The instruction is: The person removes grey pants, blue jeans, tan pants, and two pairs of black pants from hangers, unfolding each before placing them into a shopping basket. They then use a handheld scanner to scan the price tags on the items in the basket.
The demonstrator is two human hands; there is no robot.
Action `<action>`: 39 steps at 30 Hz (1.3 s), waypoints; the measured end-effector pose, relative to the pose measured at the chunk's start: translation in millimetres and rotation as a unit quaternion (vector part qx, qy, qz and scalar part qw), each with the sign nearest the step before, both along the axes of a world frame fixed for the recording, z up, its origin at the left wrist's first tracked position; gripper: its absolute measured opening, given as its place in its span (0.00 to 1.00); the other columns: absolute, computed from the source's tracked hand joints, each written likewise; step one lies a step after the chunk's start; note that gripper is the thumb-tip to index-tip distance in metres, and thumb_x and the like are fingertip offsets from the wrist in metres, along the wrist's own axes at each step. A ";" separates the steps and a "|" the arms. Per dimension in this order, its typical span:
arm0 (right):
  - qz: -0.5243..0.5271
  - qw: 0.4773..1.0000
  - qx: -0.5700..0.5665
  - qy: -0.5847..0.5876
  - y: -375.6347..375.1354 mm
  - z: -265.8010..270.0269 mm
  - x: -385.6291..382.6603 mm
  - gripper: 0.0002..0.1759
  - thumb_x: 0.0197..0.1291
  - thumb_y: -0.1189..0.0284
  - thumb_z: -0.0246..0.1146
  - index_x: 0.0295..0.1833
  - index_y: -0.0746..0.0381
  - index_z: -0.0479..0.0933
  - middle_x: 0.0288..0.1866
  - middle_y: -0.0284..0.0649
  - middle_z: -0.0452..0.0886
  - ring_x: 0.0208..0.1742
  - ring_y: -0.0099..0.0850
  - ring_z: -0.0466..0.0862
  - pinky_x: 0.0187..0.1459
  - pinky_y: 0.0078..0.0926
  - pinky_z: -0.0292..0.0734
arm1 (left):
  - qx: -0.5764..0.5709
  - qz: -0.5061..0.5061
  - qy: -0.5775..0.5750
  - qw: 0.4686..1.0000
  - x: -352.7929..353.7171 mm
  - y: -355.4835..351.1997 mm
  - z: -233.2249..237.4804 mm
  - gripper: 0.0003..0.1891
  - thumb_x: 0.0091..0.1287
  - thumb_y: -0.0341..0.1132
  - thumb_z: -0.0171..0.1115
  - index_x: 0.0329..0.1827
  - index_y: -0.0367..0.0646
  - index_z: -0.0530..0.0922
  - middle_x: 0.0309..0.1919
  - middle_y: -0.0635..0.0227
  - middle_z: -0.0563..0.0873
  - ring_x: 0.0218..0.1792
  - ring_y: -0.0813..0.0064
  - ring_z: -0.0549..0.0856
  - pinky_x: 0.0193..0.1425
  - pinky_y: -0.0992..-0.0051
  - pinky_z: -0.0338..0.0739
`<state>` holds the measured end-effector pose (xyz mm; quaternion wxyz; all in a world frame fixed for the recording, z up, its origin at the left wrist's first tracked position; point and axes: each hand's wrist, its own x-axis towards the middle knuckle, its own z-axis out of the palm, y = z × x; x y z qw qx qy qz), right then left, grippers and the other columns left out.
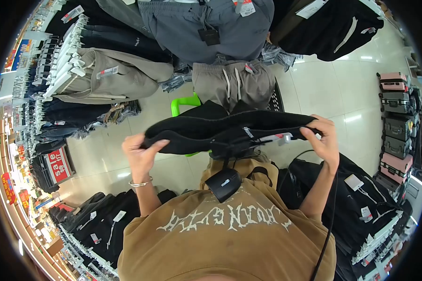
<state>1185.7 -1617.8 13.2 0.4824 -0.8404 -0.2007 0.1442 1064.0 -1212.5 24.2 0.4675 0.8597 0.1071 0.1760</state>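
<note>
A pair of black pants [229, 122] is stretched sideways in front of my chest, waistband opening up. My left hand [142, 151] is closed on one end of the waistband, thumb on the near edge. At the other end, my right hand [322, 140] pinches the waistband between thumb and fingers. A small white label shows inside the waist, and a white and red tag [282, 137] lies at its near edge. Dark cords hang from the middle. The pants' legs are mostly hidden.
Grey drawstring shorts [234, 84] and dark grey pants [206, 28] hang ahead. A green handle [185, 104] shows beneath the black pants. Clothes racks [65, 70] stand left, suitcases [397, 124] far right. A black device [223, 184] hangs at my chest; a cable [330, 225] runs along my right side.
</note>
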 end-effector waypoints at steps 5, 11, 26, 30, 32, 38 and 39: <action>-0.079 0.993 -0.010 -0.093 -2.7 -25.8 8.5 0.07 0.55 0.77 0.64 0.30 0.69 0.75 0.20 0.40 0.73 0.21 0.29 0.67 0.30 0.25 0.66 | -0.134 -0.033 0.150 0.979 9.6 -6.0 -55.8 0.14 0.50 0.33 0.76 0.23 0.32 0.79 0.13 0.77 0.71 0.18 0.90 0.65 0.19 0.83 0.58; -0.131 0.989 -0.045 -0.054 7.3 -65.4 52.5 0.08 0.61 0.73 0.62 0.37 0.68 0.74 0.22 0.43 0.74 0.24 0.26 0.69 0.31 0.22 0.68 | -0.075 -0.033 0.156 0.984 62.5 -14.9 -95.9 0.18 0.61 0.39 0.68 0.39 0.29 0.79 0.24 0.59 0.84 0.24 0.73 0.82 0.30 0.74 0.74; -0.172 0.982 -0.075 -0.032 73.4 -423.5 279.4 0.20 0.54 0.66 0.68 0.48 0.65 0.74 0.36 0.46 0.83 0.37 0.40 0.83 0.41 0.33 0.74 | 0.077 0.122 0.271 0.952 256.8 12.2 -354.7 0.30 0.52 0.56 0.71 0.19 0.32 0.73 0.17 0.50 0.78 0.22 0.48 0.78 0.30 0.61 0.71; -0.168 0.979 -0.097 0.063 65.0 -447.1 270.3 0.27 0.53 0.63 0.69 0.56 0.63 0.72 0.39 0.49 0.84 0.42 0.42 0.84 0.44 0.33 0.76 | 0.100 0.143 0.183 0.968 258.8 12.2 -376.4 0.28 0.53 0.55 0.71 0.23 0.32 0.77 0.17 0.50 0.79 0.23 0.48 0.79 0.28 0.62 0.71; -0.188 0.971 -0.135 0.056 56.1 -466.1 261.2 0.29 0.53 0.61 0.68 0.57 0.65 0.73 0.41 0.54 0.84 0.45 0.45 0.84 0.46 0.34 0.76 | 0.086 0.146 0.196 0.966 258.6 11.2 -373.7 0.28 0.53 0.54 0.71 0.25 0.31 0.78 0.18 0.50 0.79 0.23 0.47 0.79 0.28 0.63 0.71; -0.076 0.968 -0.197 0.136 38.6 -426.8 241.8 0.27 0.54 0.63 0.66 0.54 0.71 0.73 0.45 0.59 0.81 0.48 0.51 0.82 0.48 0.38 0.75 | 0.096 0.122 0.201 0.967 243.3 7.3 -363.6 0.26 0.53 0.52 0.72 0.29 0.30 0.80 0.21 0.50 0.82 0.24 0.55 0.83 0.30 0.64 0.72; -0.076 0.968 -0.196 0.137 37.6 -427.5 237.5 0.27 0.54 0.63 0.66 0.54 0.71 0.73 0.45 0.59 0.81 0.48 0.51 0.82 0.48 0.38 0.75 | 0.065 0.102 0.147 0.982 236.3 4.8 -363.6 0.26 0.53 0.50 0.72 0.29 0.29 0.79 0.21 0.51 0.82 0.24 0.58 0.83 0.29 0.64 0.72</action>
